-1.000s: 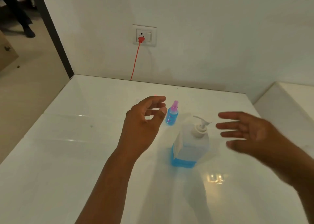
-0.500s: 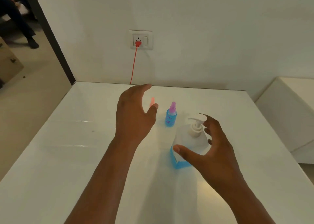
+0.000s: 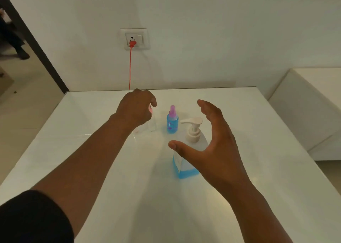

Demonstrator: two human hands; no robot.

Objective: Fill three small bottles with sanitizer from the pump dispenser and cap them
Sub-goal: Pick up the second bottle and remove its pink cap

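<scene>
White glossy table [image 3: 92,150], seen from above. Toward the far edge, near the middle: 1 small bottle filled with blue liquid [image 3: 172,121], upright, pink spray cap on. Just left of it, 1 clear small bottle [image 3: 152,124], upright, apparently empty, its pink top partly hidden. Left hand [image 3: 135,109] curled over that clear bottle's top, fingers bent down around the cap; whether pinching it or only touching, cannot tell. Nearer than the blue bottle and slightly right: pump dispenser [image 3: 186,161], clear body with blue sanitizer low in it, white pump head [image 3: 192,127] with spout pointing left. Right hand [image 3: 212,143] spread wide beside and above the dispenser, thumb reaching across its front, fingers raised past the pump head, holding nothing. Dark sleeve [image 3: 33,218] at the lower left corner of the view. On the wall beyond the far edge: white socket [image 3: 135,39] with red plug and cord [image 3: 130,67] hanging down behind the table.
</scene>
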